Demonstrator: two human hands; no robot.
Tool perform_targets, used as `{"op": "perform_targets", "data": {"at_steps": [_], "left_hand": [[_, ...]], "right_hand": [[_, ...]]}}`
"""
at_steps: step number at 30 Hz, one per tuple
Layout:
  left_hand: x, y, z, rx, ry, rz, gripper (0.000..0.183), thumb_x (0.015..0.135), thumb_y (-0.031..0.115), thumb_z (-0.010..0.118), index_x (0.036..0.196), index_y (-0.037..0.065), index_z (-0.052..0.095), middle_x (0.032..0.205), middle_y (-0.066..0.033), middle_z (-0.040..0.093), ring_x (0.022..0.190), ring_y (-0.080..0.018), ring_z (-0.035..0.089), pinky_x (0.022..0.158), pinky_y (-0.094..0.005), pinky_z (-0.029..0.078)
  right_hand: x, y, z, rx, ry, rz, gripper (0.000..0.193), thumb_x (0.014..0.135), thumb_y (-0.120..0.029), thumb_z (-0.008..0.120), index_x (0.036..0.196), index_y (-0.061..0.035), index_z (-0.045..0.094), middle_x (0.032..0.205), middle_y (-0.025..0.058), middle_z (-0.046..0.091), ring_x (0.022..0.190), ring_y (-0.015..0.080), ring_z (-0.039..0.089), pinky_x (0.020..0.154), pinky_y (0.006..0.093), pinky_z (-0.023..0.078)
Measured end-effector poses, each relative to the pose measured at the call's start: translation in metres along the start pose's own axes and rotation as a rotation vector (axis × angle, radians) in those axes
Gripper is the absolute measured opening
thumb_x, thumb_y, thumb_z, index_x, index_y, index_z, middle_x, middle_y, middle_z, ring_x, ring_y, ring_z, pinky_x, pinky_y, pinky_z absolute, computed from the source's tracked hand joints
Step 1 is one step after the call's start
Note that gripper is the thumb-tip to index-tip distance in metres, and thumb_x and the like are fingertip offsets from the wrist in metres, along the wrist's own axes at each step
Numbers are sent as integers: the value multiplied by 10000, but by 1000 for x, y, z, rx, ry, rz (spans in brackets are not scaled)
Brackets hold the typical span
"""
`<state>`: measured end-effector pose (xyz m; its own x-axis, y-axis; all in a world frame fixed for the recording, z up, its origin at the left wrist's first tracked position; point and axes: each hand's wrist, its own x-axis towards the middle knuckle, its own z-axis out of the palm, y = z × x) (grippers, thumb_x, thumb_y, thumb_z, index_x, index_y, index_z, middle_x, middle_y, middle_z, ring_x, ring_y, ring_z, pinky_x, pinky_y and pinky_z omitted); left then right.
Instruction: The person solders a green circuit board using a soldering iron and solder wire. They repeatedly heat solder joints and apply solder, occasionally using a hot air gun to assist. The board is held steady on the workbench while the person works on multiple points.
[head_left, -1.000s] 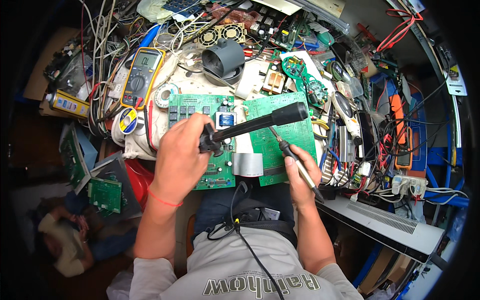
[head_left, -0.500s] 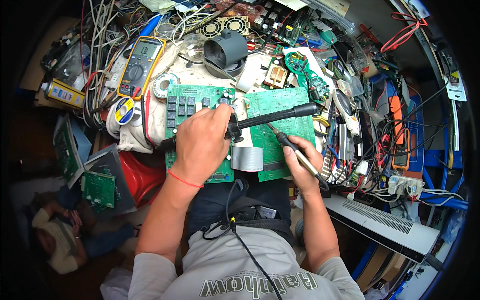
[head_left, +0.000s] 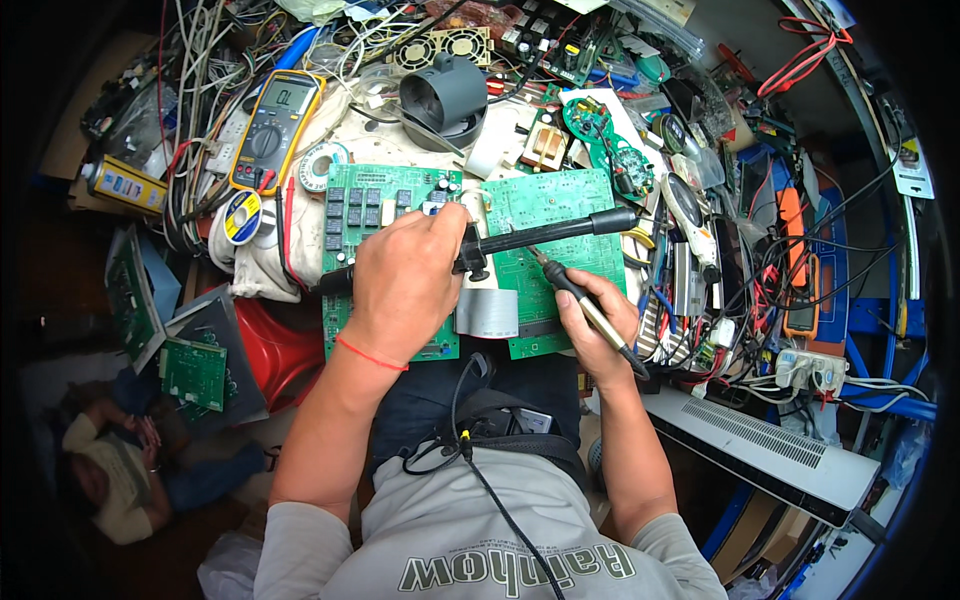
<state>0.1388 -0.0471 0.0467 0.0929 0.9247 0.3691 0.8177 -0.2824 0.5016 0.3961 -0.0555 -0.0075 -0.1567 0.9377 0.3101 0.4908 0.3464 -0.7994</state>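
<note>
A black rod-like tool [head_left: 560, 233] with a knobbed collar spans two green circuit boards. My left hand [head_left: 408, 275] is closed round its left part, above the left board [head_left: 345, 190] with its several black relays; the fingertips are mostly hidden. My right hand [head_left: 600, 318] grips a soldering iron [head_left: 603, 325] by its dark-and-pale handle. The iron's tip points up and left at the right board [head_left: 550, 190], just below the rod; whether it touches is too small to tell. A grey ribbon cable [head_left: 488, 313] bends between the boards.
A yellow multimeter [head_left: 272, 130] lies at the upper left, beside solder spools [head_left: 242, 217]. Behind the boards stands a dark grey cylindrical part [head_left: 443, 97]. Cables and electronics crowd the right side. A red stool [head_left: 275, 350] is at the left, where another person [head_left: 120, 470] sits.
The bench and boards sit slightly further up and left in the picture. My right hand has shifted a little left with the soldering iron. My left hand keeps its grip.
</note>
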Motion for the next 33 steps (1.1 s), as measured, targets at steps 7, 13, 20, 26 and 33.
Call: {"op": "perform_targets", "data": {"at_steps": [7,13,20,26,33], "left_hand": [[1,0,3,27,-9,-27,351,680,-51,740,961,67,564,746,-118,628,789,-358,656,668,-486,525],[1,0,5,40,-17,-38,346,695,-27,757,973,73,577,763,-116,644,794,-348,663,674,-481,529],[2,0,4,24,-9,-47,342,706,-19,766,985,76,591,766,-113,650,798,-346,666,678,-480,531],[2,-1,4,20,-28,-48,353,700,-23,766,988,76,588,771,-113,651,799,-349,665,678,-480,530],[2,-2,5,18,-10,-50,369,692,-28,769,997,82,593,780,-112,659,801,-350,666,678,-480,528]], "right_hand": [[1,-1,2,-16,14,-55,281,853,-37,819,1114,25,735,977,178,765,856,300,739,802,369,573],[2,-2,2,-32,17,-102,274,845,-29,814,1099,35,733,966,184,761,851,314,737,800,379,575],[2,0,2,-35,16,-118,279,843,-32,816,1100,38,735,972,188,762,863,320,740,812,383,578],[1,2,3,-24,21,-123,291,840,-32,826,1108,37,734,975,192,764,865,323,744,812,388,582],[2,2,3,-26,20,-135,291,836,-23,825,1106,38,732,975,196,763,860,324,744,807,389,584]]}}
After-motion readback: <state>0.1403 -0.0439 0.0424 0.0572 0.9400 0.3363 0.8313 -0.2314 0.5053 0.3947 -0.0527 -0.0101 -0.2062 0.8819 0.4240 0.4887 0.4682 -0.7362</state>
